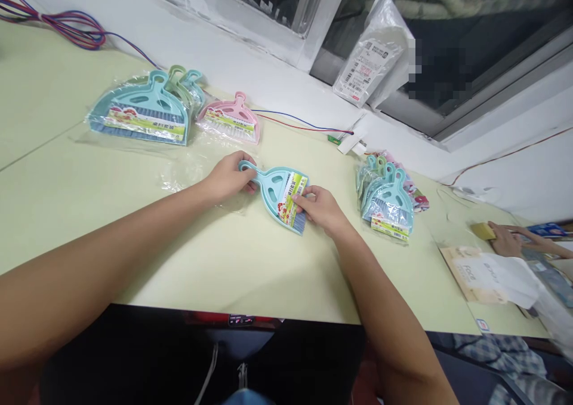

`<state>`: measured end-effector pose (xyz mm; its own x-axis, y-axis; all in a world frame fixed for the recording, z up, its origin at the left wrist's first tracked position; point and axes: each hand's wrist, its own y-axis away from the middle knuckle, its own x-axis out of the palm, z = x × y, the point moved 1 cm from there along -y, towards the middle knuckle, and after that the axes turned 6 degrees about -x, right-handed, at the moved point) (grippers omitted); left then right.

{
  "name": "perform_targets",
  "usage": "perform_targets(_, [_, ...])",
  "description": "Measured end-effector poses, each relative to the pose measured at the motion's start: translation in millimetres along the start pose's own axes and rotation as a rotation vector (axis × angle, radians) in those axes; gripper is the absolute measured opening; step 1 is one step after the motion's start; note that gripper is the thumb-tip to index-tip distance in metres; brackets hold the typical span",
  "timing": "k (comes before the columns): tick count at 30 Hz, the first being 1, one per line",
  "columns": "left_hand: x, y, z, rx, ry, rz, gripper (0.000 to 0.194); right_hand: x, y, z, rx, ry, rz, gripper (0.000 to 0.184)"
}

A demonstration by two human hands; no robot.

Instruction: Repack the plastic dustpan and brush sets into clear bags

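Observation:
Between my hands is a light blue dustpan [271, 191] with a brush nested in it and a printed card label [290, 199] across the brush. My left hand [235, 175] is closed around the handle end. With thumb and fingers, my right hand [320, 208] pinches the label and brush edge on the opposite side. A clear plastic bag [188, 169] lies on the table by my left hand. Behind it sit a bagged pink dustpan set [230, 118] and a stack of bagged blue and green sets [143, 106]. Right of my right hand is another bagged stack [389, 202].
A bundle of red and blue wires [67, 25] lies at the back left. A bag of packaging [369, 58] leans at the window. At the right, a co-worker's hands [508, 238] hold a yellow block [483, 230] near a printed pouch [474, 273]. The table edge [268, 316] runs in front.

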<state>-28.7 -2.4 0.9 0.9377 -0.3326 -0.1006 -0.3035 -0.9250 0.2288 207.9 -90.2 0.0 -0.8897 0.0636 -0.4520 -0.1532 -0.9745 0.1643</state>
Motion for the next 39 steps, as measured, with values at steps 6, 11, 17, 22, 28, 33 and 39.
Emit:
perform_targets(6, [0.1,1.1,-1.1,-0.003,-0.014,0.004,0.020,-0.3,-1.7,-3.9,-0.101,0.114,-0.063,0.040])
perform_targets(11, [0.8,0.3,0.1,0.000,-0.021,0.007,0.020,1.0,-0.9,-2.3,-0.125,0.148,-0.097,0.051])
perform_targets(17, [0.2,0.9,-0.5,-0.005,-0.011,0.009,0.019,0.0,-0.6,-2.2,-0.114,0.149,-0.102,0.051])
perform_targets(22, [0.0,2.7,-3.4,-0.023,0.004,0.008,0.019,-3.1,-0.6,-3.2,-0.159,0.155,-0.132,0.044])
perform_targets(28, [1.1,2.9,-3.4,-0.031,0.067,0.041,0.017,1.4,13.7,14.7,-0.478,0.326,-0.234,0.024])
perform_targets(33, [0.6,1.0,0.9,0.002,0.032,0.083,0.015,15.4,18.5,36.3,-0.751,0.560,-0.168,0.015])
perform_targets(39, [-0.7,-0.5,3.3,0.079,-0.059,0.121,0.011,28.1,-0.9,54.2,-0.650,0.779,0.085,0.021])
